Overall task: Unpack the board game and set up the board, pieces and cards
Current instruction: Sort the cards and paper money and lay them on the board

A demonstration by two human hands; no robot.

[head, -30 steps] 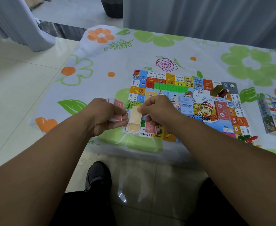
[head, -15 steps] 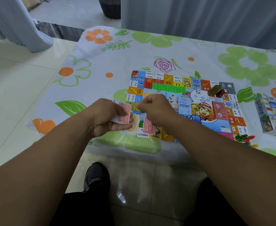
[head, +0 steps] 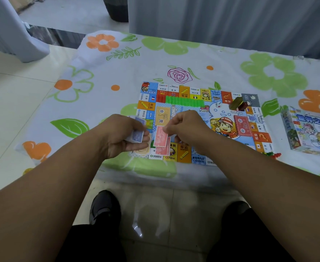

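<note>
The colourful game board [head: 197, 103] lies flat on the flowered tablecloth. My left hand [head: 123, 135] holds a small stack of paper notes [head: 137, 137], a blue one on top, at the board's near left corner. My right hand [head: 185, 125] pinches a red note [head: 161, 137] by its top edge, just above a red pile [head: 163, 150] on the board. A beige pile [head: 143, 151] lies partly hidden under my left fingers. A row of green pieces [head: 184, 102] stands along the board's far side, and brown and dark red pieces [head: 238, 104] sit at its far right.
The game box [head: 310, 129] lies to the right of the board. An orange card stack [head: 162, 116] and a red card stack [head: 241, 125] rest on the board's middle. The table's near edge [head: 155, 178] runs just below the board, with my shoes on the tiled floor beneath.
My right hand put a beige note on the beige pile, went back to the stack, and now carries a red note over the red pile. The stack's top note changed from red to blue.
</note>
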